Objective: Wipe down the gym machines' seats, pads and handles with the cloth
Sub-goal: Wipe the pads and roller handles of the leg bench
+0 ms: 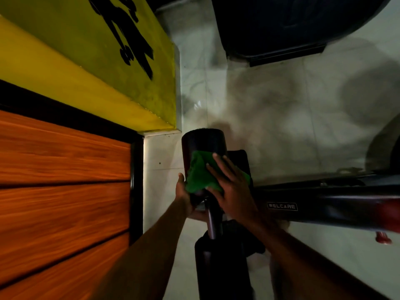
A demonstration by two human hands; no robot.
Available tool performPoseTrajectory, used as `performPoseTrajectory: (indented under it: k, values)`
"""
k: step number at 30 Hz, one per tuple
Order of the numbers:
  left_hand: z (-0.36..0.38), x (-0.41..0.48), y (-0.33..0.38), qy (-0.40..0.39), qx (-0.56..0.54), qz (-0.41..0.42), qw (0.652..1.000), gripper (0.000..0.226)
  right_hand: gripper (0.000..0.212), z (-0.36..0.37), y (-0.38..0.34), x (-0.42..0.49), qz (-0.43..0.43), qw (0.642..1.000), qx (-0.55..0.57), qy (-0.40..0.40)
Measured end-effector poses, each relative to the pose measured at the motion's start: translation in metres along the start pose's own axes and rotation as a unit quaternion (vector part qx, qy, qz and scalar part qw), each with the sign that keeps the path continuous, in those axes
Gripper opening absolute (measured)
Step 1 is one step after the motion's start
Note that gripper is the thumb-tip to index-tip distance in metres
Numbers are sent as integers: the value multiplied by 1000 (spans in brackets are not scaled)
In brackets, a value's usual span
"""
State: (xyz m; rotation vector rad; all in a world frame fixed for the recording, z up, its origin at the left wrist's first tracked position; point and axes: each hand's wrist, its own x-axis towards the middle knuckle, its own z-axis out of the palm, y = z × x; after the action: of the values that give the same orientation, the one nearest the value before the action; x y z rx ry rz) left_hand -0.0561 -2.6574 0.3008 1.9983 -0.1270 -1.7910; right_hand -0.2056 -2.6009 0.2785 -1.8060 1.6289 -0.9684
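At centre frame I see my right hand [232, 192] pressing the green cloth [198, 175] with straight fingers [221, 168] against the black roller pad [203, 141], while my left hand [184, 192] grips the pad's lower left edge, thumb along its side.

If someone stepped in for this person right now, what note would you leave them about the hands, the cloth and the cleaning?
The right hand lies flat, fingers straight, pressing the green cloth onto the black roller pad.
The left hand steadies that pad's near end, thumb along its side; its fingers are hidden.
Done: wiping of this pad is under way; how much is already clean cannot be told.
Left: the rest of this pad, then the lower pad, plus seats and handles, none of which show here.
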Motion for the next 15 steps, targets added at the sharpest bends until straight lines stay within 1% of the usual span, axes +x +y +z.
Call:
performPoseTrajectory:
  k: [2,4,5,6,7,9,10,11,12,13,14,15]
  values:
    - [-1,4,1,0,-14,-5,1000,72,56,2,4,41,44,999,-6,26]
    - [-3,6,-1,12,-19,-21,1000,75,54,5,4,83,105,993,-5,58]
    - [-4,5,-1,15,-13,-19,1000,75,53,8,1,94,129,989,-1,70]
    - [-4,6,-2,24,5,0,1000,72,52,10,-3,95,140,987,0,77]
    - [-5,9,0,50,41,27,998,68,52,12,-7,86,134,988,-2,76]
    - [-11,5,3,120,123,89,981,57,53,12,-20,44,64,997,-30,34]
    - [-15,2,4,110,115,82,984,54,55,9,-25,22,13,999,-39,3]
    - [-14,-3,3,78,94,47,991,53,56,7,-24,2,-25,998,-45,-25]
    - [-10,-12,3,38,63,1,997,58,57,5,-19,-5,-42,997,-47,-38]
    - [-7,-15,2,5,30,-11,999,69,58,2,-13,2,-43,997,-43,-42]
    - [-4,-10,0,-15,11,13,1000,78,59,0,-8,17,-31,998,-36,-35]
    - [3,-7,1,-14,6,55,998,82,58,0,-3,37,-17,999,-30,-21]
